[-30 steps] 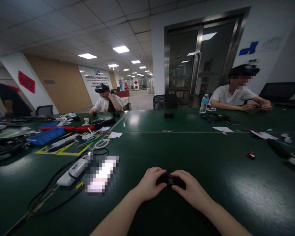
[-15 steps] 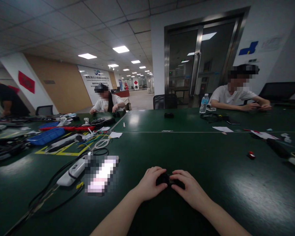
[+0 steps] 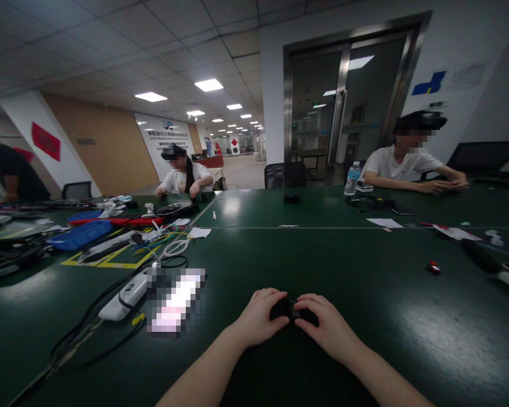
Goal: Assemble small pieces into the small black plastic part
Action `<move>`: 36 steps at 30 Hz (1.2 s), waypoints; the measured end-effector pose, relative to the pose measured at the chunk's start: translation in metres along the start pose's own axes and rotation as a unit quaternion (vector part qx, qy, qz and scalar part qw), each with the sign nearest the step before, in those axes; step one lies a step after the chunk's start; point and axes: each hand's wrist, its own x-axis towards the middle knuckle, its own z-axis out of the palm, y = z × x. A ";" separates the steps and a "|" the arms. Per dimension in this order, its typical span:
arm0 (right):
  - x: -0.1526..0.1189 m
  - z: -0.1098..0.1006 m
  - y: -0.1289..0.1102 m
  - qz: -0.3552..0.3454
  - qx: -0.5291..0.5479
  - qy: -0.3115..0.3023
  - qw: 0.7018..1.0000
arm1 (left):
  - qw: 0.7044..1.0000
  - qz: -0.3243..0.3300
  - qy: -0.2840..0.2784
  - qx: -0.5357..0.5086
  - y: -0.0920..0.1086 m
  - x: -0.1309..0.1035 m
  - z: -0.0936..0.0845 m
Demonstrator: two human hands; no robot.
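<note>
Low over the green table, a small black object (image 3: pixel 285 308) sits between my two hands, with a little shiny spot near its middle. My left hand (image 3: pixel 263 316) grips its left end, thumb below and fingers curled over the top. Around the right end, my right hand (image 3: pixel 322 323) is closed in the same way, the fingertips of both hands nearly meeting. Most of the object is hidden by the fingers, and I cannot tell whether it is one piece or two pressed together.
A lit phone-like screen (image 3: pixel 178 302), blurred out, lies left of my hands beside a white power strip (image 3: pixel 123 297) with black cables. Farther left is a blue tray (image 3: pixel 80 234). A water bottle (image 3: pixel 352 178) and a black block (image 3: pixel 292 199) stand beyond; two people sit across.
My fingers have shifted very slightly on the black object; both hands stay in place. Across the table, the left person's hand has moved a little.
</note>
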 end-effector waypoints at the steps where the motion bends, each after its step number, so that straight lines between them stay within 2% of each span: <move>1: 0.000 0.000 0.000 0.002 -0.001 -0.002 1.000 | 1.000 -0.001 0.000 0.001 0.000 0.000 0.000; 22: -0.001 -0.001 -0.002 -0.006 0.005 -0.002 1.000 | 1.000 0.004 0.007 0.009 -0.001 0.002 0.002; 36: -0.004 0.000 0.001 -0.001 0.056 0.043 0.998 | 1.000 -0.005 -0.004 0.010 -0.001 0.001 0.001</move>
